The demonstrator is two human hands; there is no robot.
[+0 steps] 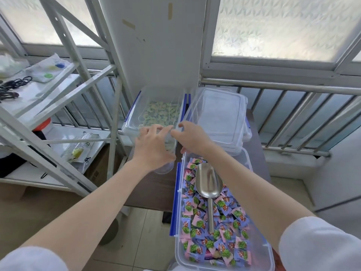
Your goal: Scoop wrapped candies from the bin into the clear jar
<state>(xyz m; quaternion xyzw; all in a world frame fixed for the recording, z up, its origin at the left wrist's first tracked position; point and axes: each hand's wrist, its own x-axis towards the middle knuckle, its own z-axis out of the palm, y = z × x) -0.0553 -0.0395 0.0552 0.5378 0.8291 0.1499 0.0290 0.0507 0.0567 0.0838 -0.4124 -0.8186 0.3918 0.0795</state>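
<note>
A clear jar (164,169) stands on the brown table left of the candy bin, mostly covered by my hands. My left hand (154,148) wraps around the jar's side from the left. My right hand (192,139) reaches in from the right, fingers spread, fingertips at the jar's top; whether it grips is unclear. The clear bin with blue latches (176,194) lies at lower right, full of pink and blue wrapped candies (224,243). A metal scoop (208,182) rests empty on the candies, handle toward me.
A second clear bin (130,122) with pale green candies sits behind the jar, next to an upturned clear lid or empty bin (220,118). A white metal shelf rack (64,106) stands at left. A railing (293,89) and windows are behind.
</note>
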